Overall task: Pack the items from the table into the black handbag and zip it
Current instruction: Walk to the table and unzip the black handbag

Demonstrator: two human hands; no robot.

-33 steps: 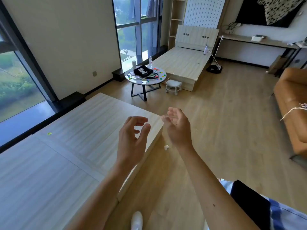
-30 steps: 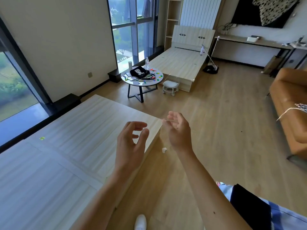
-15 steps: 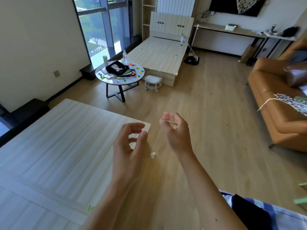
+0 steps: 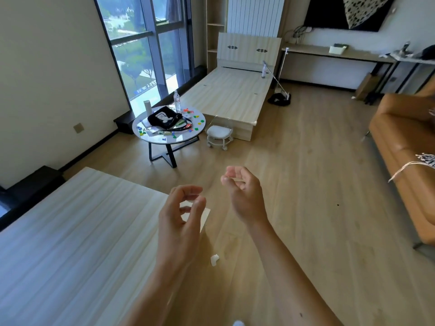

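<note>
At far left we see a pale wooden platform point(image 4: 70, 243) running to the lower edge of the view. Beyond it, near the window point(image 4: 141, 43), stands a round tabletop point(image 4: 182, 138) on dark legs. The black handbag point(image 4: 163, 118) lies on it with a white print facing up. Small coloured pieces point(image 4: 199, 122) are scattered around the bag, and a water bottle point(image 4: 177, 101) and a pale cylinder point(image 4: 147, 109) stand upright behind it.

Our left hand point(image 4: 179, 222) is raised over the platform's corner, well apart from the tabletop. Its grip is loose and holds nothing, with the fingers softly curled towards the thumb. A white scrap point(image 4: 214, 259) lies on the floor just right of that wrist. Further back a small white stool point(image 4: 220, 132) stands beside the tabletop, against a bare wooden bed point(image 4: 230, 95).

Our right hand point(image 4: 244, 196) hangs in the air near the left. Its grip is also relaxed and empty, fingers half bent. A tan sofa point(image 4: 404, 149) sits at far right.
</note>
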